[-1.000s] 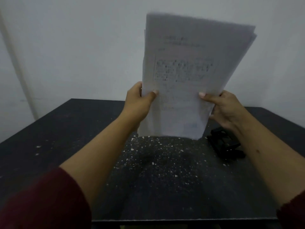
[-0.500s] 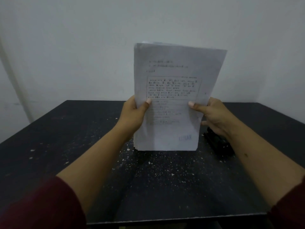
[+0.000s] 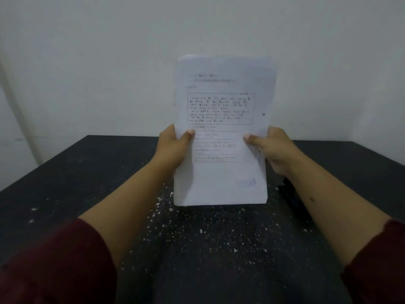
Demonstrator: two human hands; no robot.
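A pale wall [image 3: 87, 62] is being seen far behind both hands. A big black table [image 3: 65, 183] is lying under the hands and is reaching out past them on each side. A pile of white paper [image 3: 221, 178] is being held up between the two hands, standing tall with its printed side facing the person. The words on it are too blurry to be read. Its bottom edge is hanging low, close to the table, and it cannot be told if it is touching. Dark red sleeves [image 3: 54, 260] are being worn on both arms, well back from the hands. The left side of the pile is being pinched by the left hand [image 3: 173, 148], with the thumb pressed on the front and the fingers hidden behind. The right side is being pinched the same way by the right hand [image 3: 276, 150]. A black thing [image 3: 293, 198] is lying on the table just under the right wrist, partly hidden by the arm; what it is cannot be told. Small white bits [image 3: 201, 231] are being seen scattered on the table below the hands and the pile.
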